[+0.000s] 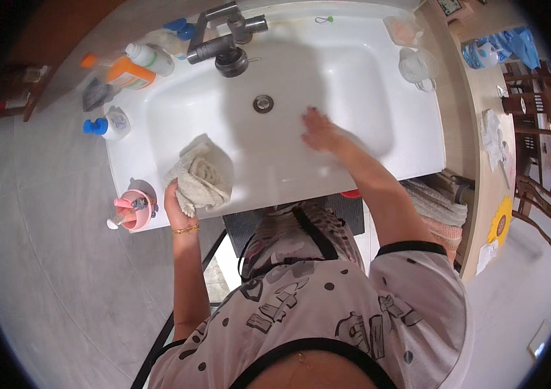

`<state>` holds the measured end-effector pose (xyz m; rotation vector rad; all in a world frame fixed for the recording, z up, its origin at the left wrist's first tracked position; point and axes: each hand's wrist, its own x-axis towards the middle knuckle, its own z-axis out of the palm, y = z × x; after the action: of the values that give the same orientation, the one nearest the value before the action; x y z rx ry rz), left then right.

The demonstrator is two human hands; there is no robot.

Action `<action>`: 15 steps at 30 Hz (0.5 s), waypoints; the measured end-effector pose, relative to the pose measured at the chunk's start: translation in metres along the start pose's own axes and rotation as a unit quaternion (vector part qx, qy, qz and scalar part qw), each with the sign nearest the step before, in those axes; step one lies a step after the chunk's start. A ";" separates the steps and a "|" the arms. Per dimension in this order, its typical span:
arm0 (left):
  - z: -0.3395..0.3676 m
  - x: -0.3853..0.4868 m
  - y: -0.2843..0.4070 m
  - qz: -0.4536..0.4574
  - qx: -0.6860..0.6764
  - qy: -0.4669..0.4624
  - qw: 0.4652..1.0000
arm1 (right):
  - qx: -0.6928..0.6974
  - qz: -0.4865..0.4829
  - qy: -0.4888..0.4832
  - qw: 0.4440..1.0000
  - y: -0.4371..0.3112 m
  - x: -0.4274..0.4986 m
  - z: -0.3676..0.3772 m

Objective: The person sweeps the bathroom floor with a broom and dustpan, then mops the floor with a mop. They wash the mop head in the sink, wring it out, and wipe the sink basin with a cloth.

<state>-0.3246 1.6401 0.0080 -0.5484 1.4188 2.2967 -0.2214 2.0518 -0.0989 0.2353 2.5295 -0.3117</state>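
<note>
My left hand (174,210) grips a bunched light-coloured cloth (202,177) over the front left rim of the white sink (275,165). Folds of the cloth hide most of those fingers. Over the right half of the basin, my right hand (321,131) hangs palm down and slightly blurred, with its fingers spread and nothing in it. A round metal drain plug (263,103) sits in the basin floor to the left of that hand. At the back stands a dark metal faucet (231,51), and no water stream shows beneath it.
Along the left rim stand a pink cup (137,211), a white pump bottle (117,124), an orange bottle (132,73) and a white bottle (151,58). A clear mug (417,65) occupies the right rim. Towels (433,204) hang below it, beside a wooden panel (479,194).
</note>
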 end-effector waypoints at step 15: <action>-0.001 0.006 0.002 -0.020 0.007 -0.028 0.999 | 0.142 -0.107 -0.110 0.978 -0.045 -0.076 -0.027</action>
<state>-0.3308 1.6391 0.0062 -0.4998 1.3839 2.2511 -0.1842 2.0083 -0.0264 0.0329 2.2867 -0.7456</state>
